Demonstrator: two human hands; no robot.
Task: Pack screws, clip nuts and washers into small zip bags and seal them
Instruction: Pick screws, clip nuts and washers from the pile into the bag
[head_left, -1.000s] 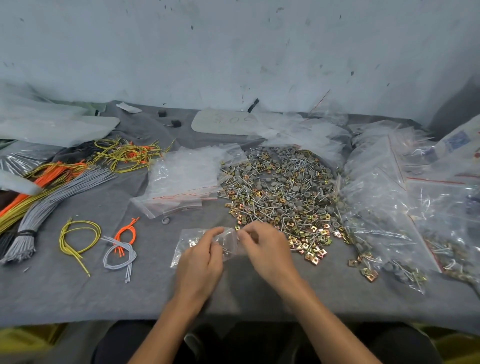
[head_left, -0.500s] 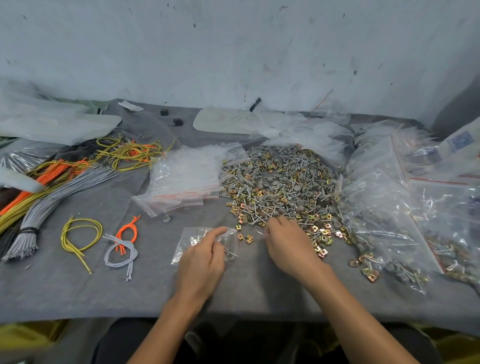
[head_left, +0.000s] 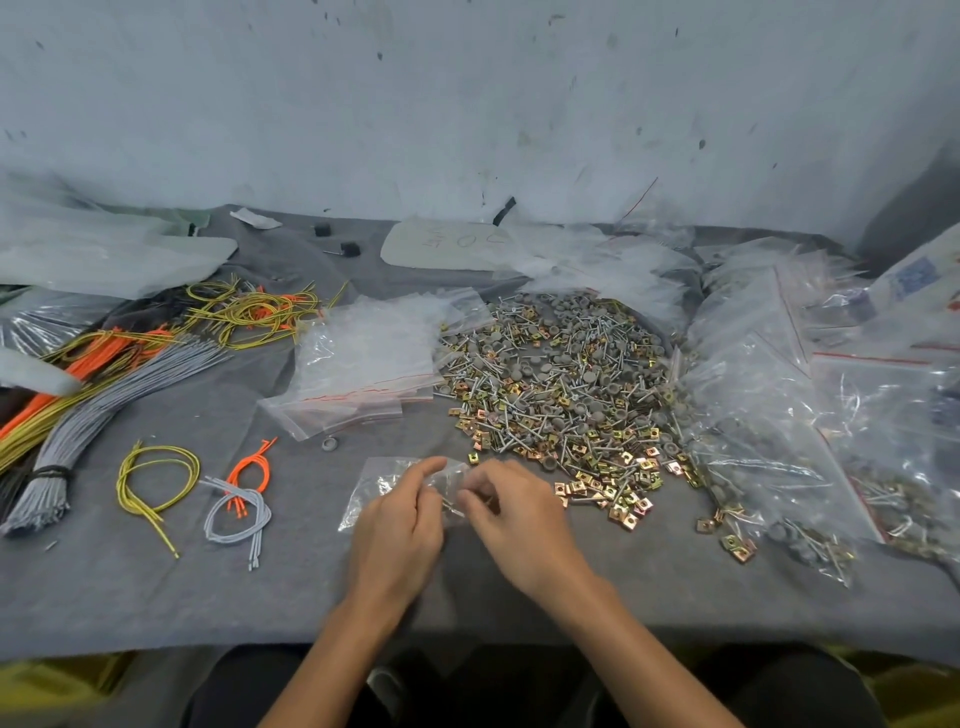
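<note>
The small clear plastic zip bag (head_left: 382, 480) lies flat on the grey felt-covered tabletop (head_left: 156, 597), near the middle of its front edge, its mouth turned toward the right edge. The left hand (head_left: 397, 525) keeps its place, its grip clamped on the bag's mouth between thumb and forefinger. The change is on the other side: the right hand (head_left: 514, 519), which half a second ago was out on the near fringe of the loose heap of silver screws, brass-coloured clip nuts and grey round washers (head_left: 561, 384), has come back and now meets the left hand at the bag's opening. Its fingers are curled close together, but motion blur hides whether that grip is clamped on a piece, so I cannot tell. The return suggests one more pick being fed into the bag. The bag looks nearly empty, so filling is probably at an early stage and sealing is not yet due. The heap spreads from just right of the hands back toward the far edge. Left of it lies a stack of empty clear zip bags with red seal lines (head_left: 363, 364), and toward the right edge sit large clear bags of packed hardware (head_left: 769, 415).
</note>
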